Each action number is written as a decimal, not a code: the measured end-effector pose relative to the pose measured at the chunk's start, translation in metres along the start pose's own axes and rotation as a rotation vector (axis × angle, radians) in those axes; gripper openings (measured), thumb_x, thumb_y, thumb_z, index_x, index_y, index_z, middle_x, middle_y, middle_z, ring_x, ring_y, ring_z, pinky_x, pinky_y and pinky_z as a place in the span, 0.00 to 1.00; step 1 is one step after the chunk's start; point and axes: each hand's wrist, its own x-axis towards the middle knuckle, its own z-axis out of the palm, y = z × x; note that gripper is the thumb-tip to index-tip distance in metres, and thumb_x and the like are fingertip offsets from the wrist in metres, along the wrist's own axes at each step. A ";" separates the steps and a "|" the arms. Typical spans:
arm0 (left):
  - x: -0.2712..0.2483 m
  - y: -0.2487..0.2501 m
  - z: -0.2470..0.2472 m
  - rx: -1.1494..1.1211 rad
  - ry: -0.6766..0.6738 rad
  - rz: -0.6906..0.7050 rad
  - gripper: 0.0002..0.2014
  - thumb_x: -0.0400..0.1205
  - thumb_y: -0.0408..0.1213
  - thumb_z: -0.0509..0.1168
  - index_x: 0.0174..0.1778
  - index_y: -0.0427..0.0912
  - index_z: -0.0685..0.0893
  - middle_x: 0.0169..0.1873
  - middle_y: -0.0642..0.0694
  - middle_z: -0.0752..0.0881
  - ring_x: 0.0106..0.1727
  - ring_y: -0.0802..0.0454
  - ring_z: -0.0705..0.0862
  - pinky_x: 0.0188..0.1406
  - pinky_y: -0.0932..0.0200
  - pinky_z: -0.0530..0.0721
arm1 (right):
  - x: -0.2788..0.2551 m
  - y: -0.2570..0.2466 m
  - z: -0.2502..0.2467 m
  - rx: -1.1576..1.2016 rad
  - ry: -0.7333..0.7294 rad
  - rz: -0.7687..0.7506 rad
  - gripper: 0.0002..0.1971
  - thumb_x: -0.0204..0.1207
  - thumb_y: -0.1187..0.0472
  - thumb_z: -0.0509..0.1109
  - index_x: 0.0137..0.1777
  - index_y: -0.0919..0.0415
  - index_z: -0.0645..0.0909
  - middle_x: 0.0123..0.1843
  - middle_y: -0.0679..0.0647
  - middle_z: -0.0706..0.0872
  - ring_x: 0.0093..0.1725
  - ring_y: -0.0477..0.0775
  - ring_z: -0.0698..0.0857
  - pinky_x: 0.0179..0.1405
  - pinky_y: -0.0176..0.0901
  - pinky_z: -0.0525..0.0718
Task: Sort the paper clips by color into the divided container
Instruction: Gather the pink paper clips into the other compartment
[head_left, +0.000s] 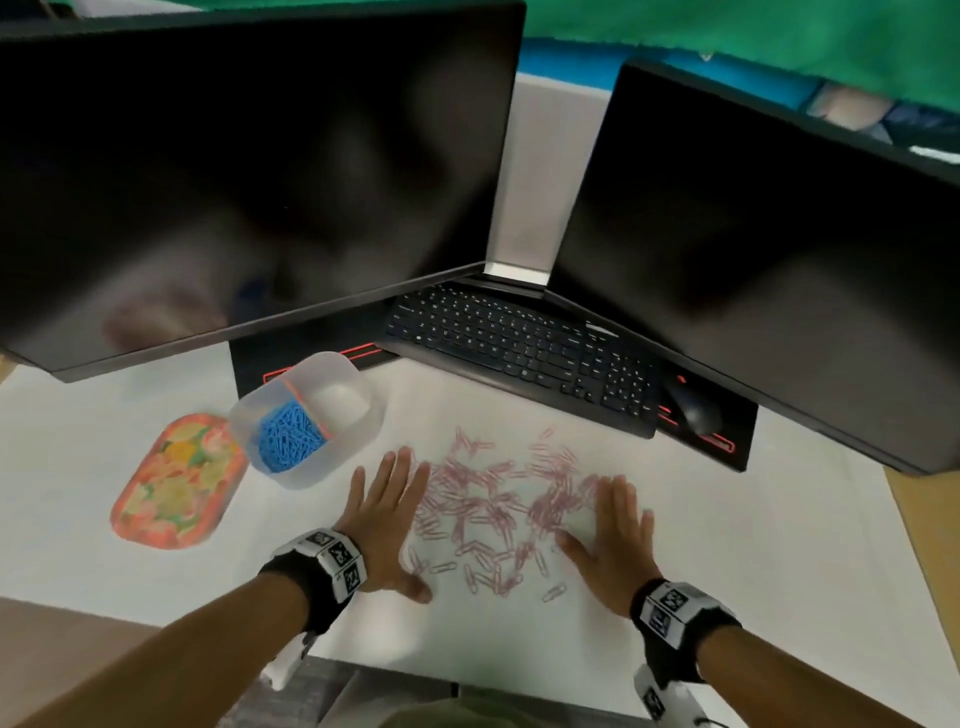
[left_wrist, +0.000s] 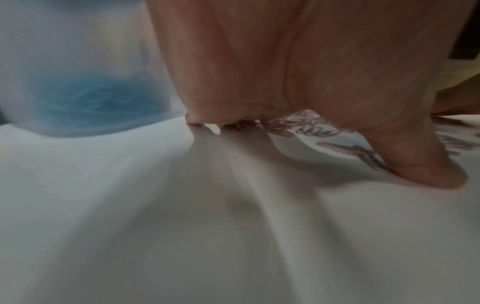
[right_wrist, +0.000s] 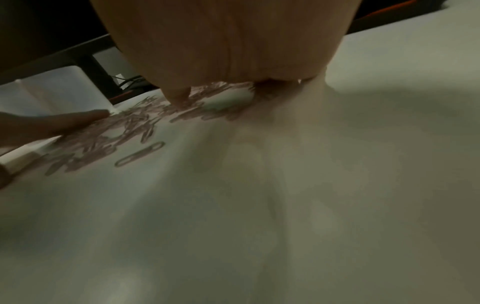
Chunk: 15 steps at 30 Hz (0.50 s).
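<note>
Several pink paper clips lie scattered on the white desk between my two hands. My left hand lies flat on the desk at the pile's left edge, fingers straight and spread. My right hand lies flat at the pile's right edge, fingers straight, thumb pointing into the clips. The translucent divided container stands up and left of my left hand; its left compartment holds blue paper clips, its right compartment looks empty. In the left wrist view the container and the pink clips show; in the right wrist view the pink clips spread to the left.
A floral tray lies left of the container. A black keyboard and a mouse sit behind the clips, under two dark monitors. The desk's front edge is close below my wrists.
</note>
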 end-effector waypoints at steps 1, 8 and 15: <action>0.004 0.004 -0.002 0.006 -0.008 0.016 0.74 0.56 0.79 0.65 0.79 0.43 0.24 0.76 0.38 0.19 0.78 0.36 0.21 0.75 0.32 0.27 | 0.003 -0.007 0.001 -0.005 -0.006 -0.027 0.49 0.75 0.28 0.43 0.81 0.60 0.25 0.82 0.58 0.23 0.81 0.58 0.26 0.79 0.58 0.29; 0.024 0.035 -0.012 0.009 -0.025 0.137 0.59 0.73 0.69 0.62 0.80 0.43 0.27 0.78 0.41 0.22 0.80 0.41 0.24 0.78 0.38 0.29 | 0.020 -0.049 0.002 -0.088 -0.107 -0.263 0.49 0.67 0.23 0.31 0.77 0.56 0.20 0.78 0.55 0.19 0.79 0.58 0.22 0.80 0.62 0.30; 0.032 0.038 -0.040 -0.199 0.092 0.079 0.59 0.72 0.69 0.63 0.81 0.47 0.29 0.80 0.44 0.27 0.82 0.44 0.29 0.81 0.41 0.36 | 0.038 -0.039 -0.024 0.081 -0.006 -0.171 0.43 0.80 0.34 0.46 0.83 0.56 0.29 0.83 0.56 0.27 0.82 0.55 0.30 0.82 0.53 0.34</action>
